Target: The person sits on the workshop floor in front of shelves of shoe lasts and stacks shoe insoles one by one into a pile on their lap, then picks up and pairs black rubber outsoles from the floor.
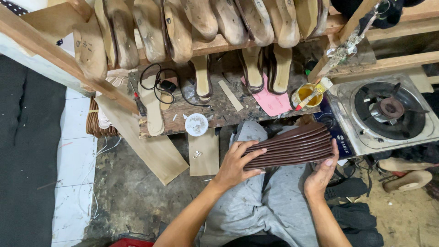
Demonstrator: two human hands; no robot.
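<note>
Both my hands hold a fanned stack of several dark brown shoe soles above my lap in grey trousers. My left hand grips the stack's left end, thumb on top. My right hand supports the right end from below, fingers curled up its edge. Just beyond the stack lies a low worn wooden workboard.
Wooden shoe lasts hang in a row on a rack above. A yellow glue pot with a brush, a pink sheet, a white lid and tan insoles lie on the board. A gas stove stands right; black soles lie below it.
</note>
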